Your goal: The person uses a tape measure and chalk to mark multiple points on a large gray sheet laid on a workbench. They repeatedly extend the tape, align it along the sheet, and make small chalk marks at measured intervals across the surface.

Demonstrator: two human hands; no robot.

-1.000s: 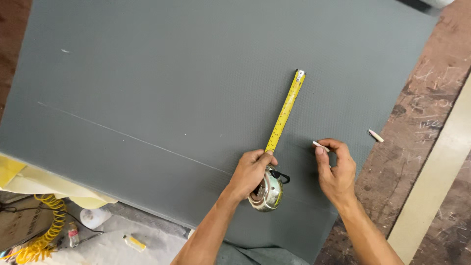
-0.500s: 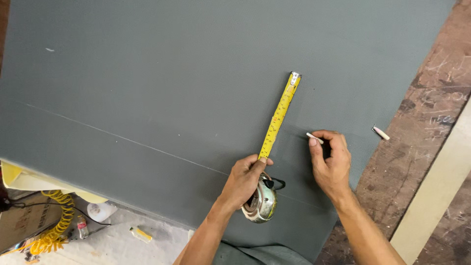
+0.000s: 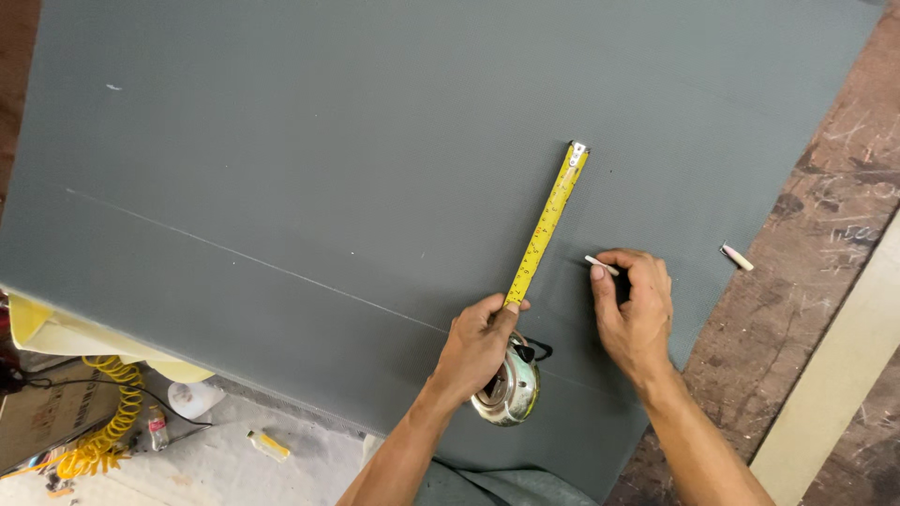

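A large grey-green sheet point(image 3: 328, 159) lies spread over a worn wooden table point(image 3: 825, 215). My left hand point(image 3: 478, 347) grips a round metal tape measure point(image 3: 511, 389) near the sheet's near edge, thumb pressing the yellow blade point(image 3: 548, 220), which runs up and away across the sheet. My right hand point(image 3: 637, 314) sits just right of the blade and pinches a short white piece of chalk point(image 3: 600, 265), its tip on the sheet. A faint chalk line point(image 3: 253, 262) crosses the sheet from the left toward my hands.
A second piece of chalk point(image 3: 737, 257) lies at the sheet's right edge. A pale wooden strip point(image 3: 834, 375) runs along the table's right side. On the floor at lower left are a coiled yellow air hose point(image 3: 98, 422), yellow foam point(image 3: 56, 333), a small bottle and a white container.
Both hands and the tape measure stay almost in place on the sheet; the view has shifted slightly. The right hand keeps the chalk tip beside the blade.
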